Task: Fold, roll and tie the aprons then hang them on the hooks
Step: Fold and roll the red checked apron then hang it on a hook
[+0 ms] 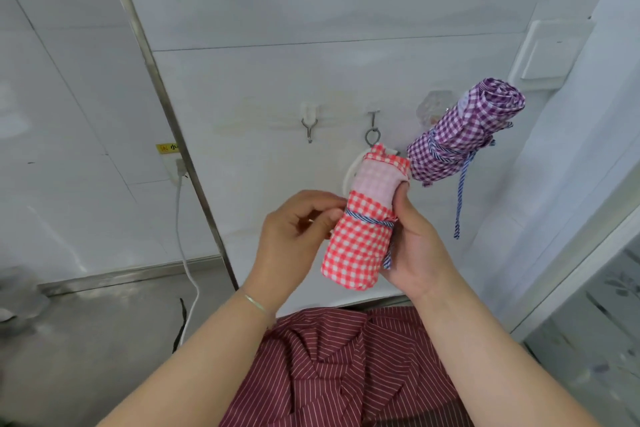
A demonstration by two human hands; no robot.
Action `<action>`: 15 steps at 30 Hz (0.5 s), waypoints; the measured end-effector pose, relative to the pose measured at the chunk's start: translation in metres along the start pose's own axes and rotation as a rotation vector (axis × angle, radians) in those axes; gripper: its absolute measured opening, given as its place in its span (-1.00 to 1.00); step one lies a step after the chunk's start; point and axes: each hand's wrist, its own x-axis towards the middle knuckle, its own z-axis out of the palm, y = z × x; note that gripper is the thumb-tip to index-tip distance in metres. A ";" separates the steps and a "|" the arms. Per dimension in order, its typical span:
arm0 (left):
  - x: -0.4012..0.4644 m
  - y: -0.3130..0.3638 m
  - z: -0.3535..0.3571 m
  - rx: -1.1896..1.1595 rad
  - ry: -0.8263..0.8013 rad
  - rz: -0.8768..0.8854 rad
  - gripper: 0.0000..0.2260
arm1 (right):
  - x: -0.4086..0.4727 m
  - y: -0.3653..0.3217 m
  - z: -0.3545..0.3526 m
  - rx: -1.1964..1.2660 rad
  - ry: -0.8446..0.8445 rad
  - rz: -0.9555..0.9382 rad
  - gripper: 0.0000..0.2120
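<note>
On the white wall, a purple checked roll (pixel 464 135) already hangs at the right hook. The red checked roll (pixel 363 218) stands nearly upright just below the free hooks (pixel 309 128). The right hand (pixel 415 239) wraps it, and the left hand (pixel 294 236) pinches its blue tie (pixel 367 219).

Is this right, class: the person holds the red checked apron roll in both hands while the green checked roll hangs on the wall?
Not quite. The hanging roll is purple checked, not green. The head view shows it, with the red checked apron roll held between left hand and right hand.
</note>
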 end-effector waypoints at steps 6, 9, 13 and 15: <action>0.003 -0.002 -0.011 0.167 0.027 0.291 -0.83 | 0.014 0.006 0.006 0.027 0.005 0.023 -0.33; 0.007 -0.002 -0.013 0.234 0.001 0.361 -0.83 | 0.019 0.004 0.010 0.012 0.028 0.000 -0.33; 0.029 -0.007 -0.025 0.310 -0.125 0.424 -0.84 | 0.029 -0.003 0.020 -0.170 0.126 -0.104 -0.40; 0.042 -0.009 -0.031 0.356 -0.185 0.435 -0.84 | 0.034 -0.004 0.024 -0.234 0.174 -0.151 -0.47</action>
